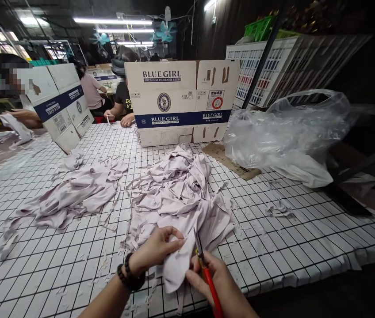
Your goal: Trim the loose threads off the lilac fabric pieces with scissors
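Between my hands hangs a pale lilac fabric piece (pixel 179 267), its lower end near the table's front edge. My left hand (pixel 161 247) pinches the cloth between thumb and fingers; dark beads circle that wrist. In my right hand (pixel 216 278) is a pair of scissors (pixel 209 282) with red handles, the blades pointing up and away beside the cloth. The right thumb and fingertips also lie at the fabric's edge; whether they grip it I cannot tell. Just beyond my hands lies a big heap of the same lilac fabric (pixel 174 185).
A second fabric pile (pixel 74 194) lies left on the grid-patterned tablecloth (pixel 84 269). Two cardboard boxes (pixel 174 97) stand as screens at the back. A clear plastic bag (pixel 283 137) and thread scraps (pixel 280 210) lie right. Several people sit across, one a person in a black shirt (pixel 121 104).
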A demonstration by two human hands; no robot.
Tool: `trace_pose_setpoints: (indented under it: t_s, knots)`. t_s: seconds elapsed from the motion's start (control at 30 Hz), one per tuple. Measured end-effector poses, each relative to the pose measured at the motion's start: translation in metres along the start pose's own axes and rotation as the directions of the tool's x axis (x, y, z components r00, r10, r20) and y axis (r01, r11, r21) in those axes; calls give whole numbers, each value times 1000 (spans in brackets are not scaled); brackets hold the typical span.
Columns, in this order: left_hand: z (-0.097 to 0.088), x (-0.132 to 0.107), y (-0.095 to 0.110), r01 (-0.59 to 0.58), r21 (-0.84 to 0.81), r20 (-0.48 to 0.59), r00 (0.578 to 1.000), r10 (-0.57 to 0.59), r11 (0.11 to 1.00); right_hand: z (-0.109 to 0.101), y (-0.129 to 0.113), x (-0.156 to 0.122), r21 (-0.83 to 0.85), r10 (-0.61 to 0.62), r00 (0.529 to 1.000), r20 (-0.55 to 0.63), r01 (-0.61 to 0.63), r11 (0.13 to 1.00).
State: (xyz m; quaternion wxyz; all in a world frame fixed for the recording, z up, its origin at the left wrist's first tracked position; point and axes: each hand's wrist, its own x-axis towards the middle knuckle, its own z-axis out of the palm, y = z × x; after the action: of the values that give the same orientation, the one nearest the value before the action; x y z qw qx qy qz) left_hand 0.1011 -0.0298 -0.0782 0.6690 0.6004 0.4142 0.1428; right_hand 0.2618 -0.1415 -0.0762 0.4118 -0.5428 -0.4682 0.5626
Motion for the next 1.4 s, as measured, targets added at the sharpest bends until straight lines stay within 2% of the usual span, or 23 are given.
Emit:
trace_pose_setpoints:
  t_s: [0.13,0.2,0.3,0.37,0.43,0.47,0.53,0.57,0.6,0.63,0.67,0.7,0.73,0.8,0.87,0.93,1.07,1.13,1.23,1.3,1.33,1.37,1.4]
  knots:
    - [-50,-37,20,-70,273,-149,982,115,959,-31,2,12,-54,-50,978,-203,40,998]
    - [-74,-50,29,-113,402,-191,960,204,909,-44,2,25,-165,-101,957,-272,57,985]
    - [-96,-54,27,-126,552,-189,944,271,825,-51,0,48,-384,-173,945,-279,56,922]
    - [-100,-50,18,-95,629,-205,937,283,772,-49,-2,63,-459,-195,946,-260,56,887]
    - [-95,-46,7,-54,687,-293,892,344,725,-46,-4,75,-477,-203,949,-241,67,877]
    - [-89,-45,2,-32,702,-364,843,397,712,-45,-5,80,-481,-205,950,-234,70,874]
    - [-70,-44,-5,-29,669,-492,733,470,743,-47,-9,89,-481,-207,953,-221,79,873]
    - [-58,-44,-7,-56,608,-525,720,454,792,-49,-11,93,-477,-207,956,-210,85,875]
    - [-45,-43,-9,-98,507,-523,755,396,856,-53,-14,98,-471,-205,960,-191,93,877]
    - [-31,-42,-10,-137,357,-472,827,305,924,-56,-17,103,-464,-199,966,-163,103,880]
    - [-16,-40,-11,-142,161,-379,905,195,977,-60,-20,109,-458,-190,974,-123,114,882]
    - [-2,-37,-13,-108,-45,-262,961,92,993,-63,-23,114,-454,-177,981,-75,124,882]
    - [11,-33,-16,-49,-224,-153,988,15,973,-65,-25,118,-451,-161,987,-24,133,882]
    - [32,-27,-21,45,-432,-25,998,-62,901,-68,-30,123,-454,-137,989,63,151,878]
    - [45,-23,-27,82,-525,2,995,-95,847,-68,-33,119,-462,-129,985,116,169,871]
    - [50,-24,-32,98,-641,-5,991,-132,761,-65,-34,107,-465,-135,981,140,185,865]
    - [46,-27,-35,132,-842,1,970,-244,522,-58,-28,74,-479,-134,980,147,189,857]
    - [43,-26,-34,141,-861,-5,958,-286,489,-56,-23,66,-504,-137,985,106,172,846]
    - [42,-23,-30,91,-822,-102,947,-303,562,-58,-13,69,-537,-178,984,-3,148,831]
    - [41,-21,-28,11,-714,-238,936,-258,700,-60,-9,77,-532,-202,979,-37,152,833]
    - [39,-21,-28,-54,-599,-339,921,-192,799,-60,-9,80,-521,-208,977,-40,157,839]
    - [38,-21,-28,-130,-426,-450,889,-85,895,-61,-11,82,-502,-208,978,-36,162,850]
    - [35,-21,-30,-196,-205,-549,834,53,959,-60,-14,82,-475,-206,978,-29,167,864]
